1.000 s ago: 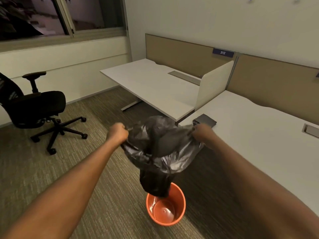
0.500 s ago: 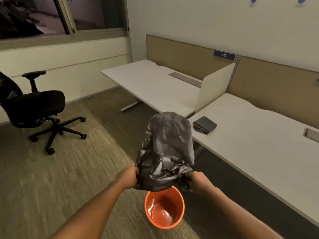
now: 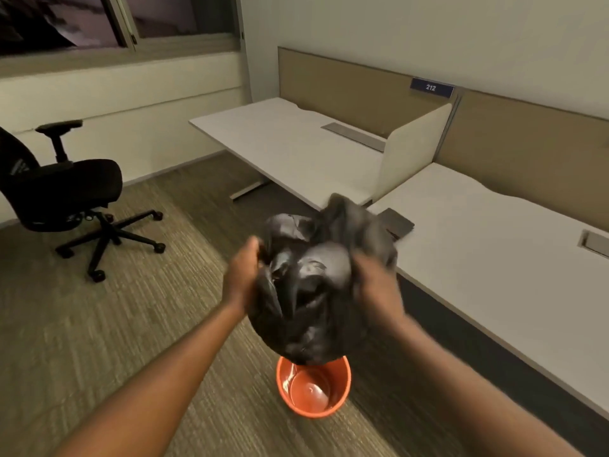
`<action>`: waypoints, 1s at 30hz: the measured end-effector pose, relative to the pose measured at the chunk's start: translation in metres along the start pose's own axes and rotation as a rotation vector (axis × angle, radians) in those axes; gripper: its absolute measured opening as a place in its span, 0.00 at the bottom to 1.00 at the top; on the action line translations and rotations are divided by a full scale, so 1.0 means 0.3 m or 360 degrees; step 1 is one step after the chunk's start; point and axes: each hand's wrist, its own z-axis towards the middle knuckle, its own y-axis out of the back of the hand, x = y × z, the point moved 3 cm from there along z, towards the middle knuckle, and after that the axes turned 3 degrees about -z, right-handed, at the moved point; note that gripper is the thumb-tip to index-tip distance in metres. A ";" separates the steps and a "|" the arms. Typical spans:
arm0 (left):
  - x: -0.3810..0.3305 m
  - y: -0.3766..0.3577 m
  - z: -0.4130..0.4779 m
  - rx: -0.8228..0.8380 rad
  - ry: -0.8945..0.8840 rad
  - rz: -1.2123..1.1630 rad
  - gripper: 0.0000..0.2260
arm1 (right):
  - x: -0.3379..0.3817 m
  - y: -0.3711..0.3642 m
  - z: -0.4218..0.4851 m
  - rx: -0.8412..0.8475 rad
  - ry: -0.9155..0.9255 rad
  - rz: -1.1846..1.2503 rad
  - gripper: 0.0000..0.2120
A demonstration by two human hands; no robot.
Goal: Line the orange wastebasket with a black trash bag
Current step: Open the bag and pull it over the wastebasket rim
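The orange wastebasket (image 3: pixel 313 389) stands upright on the carpet below my hands, and nothing lies inside it. A black trash bag (image 3: pixel 311 291) billows with air in a rounded bundle just above it; its lowest part hides the basket's far rim. My left hand (image 3: pixel 244 275) grips the bag's left edge. My right hand (image 3: pixel 375 285), blurred by motion, grips the right edge. Both hands are at about the same height, above the basket.
A white desk (image 3: pixel 494 258) runs along the right, close to the basket, with a dark flat object (image 3: pixel 397 222) on its corner. A second desk (image 3: pixel 283 143) stands behind. A black office chair (image 3: pixel 62 192) is at the left on the carpet.
The hands swung down from a wide, high hold, then rose again with the bag. The bag puffed upward and now hangs ballooned lower, over the basket.
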 end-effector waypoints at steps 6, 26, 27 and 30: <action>0.429 -0.053 -0.313 0.0579 0.0779 0.0594 0.04 | -0.314 -0.259 -0.311 0.0709 -0.0566 -0.0259 0.16; 0.396 -0.068 -0.169 -0.0026 0.1442 -0.0369 0.11 | -0.438 -0.183 -0.244 0.0256 -0.1407 0.1115 0.13; 0.398 -0.074 -0.167 -0.0078 0.1501 -0.0503 0.11 | -0.448 -0.177 -0.241 0.0199 -0.1444 0.1185 0.13; 0.400 -0.114 -0.178 -0.0090 0.1664 -0.0750 0.11 | -0.473 -0.188 -0.244 0.0045 -0.1610 0.1373 0.14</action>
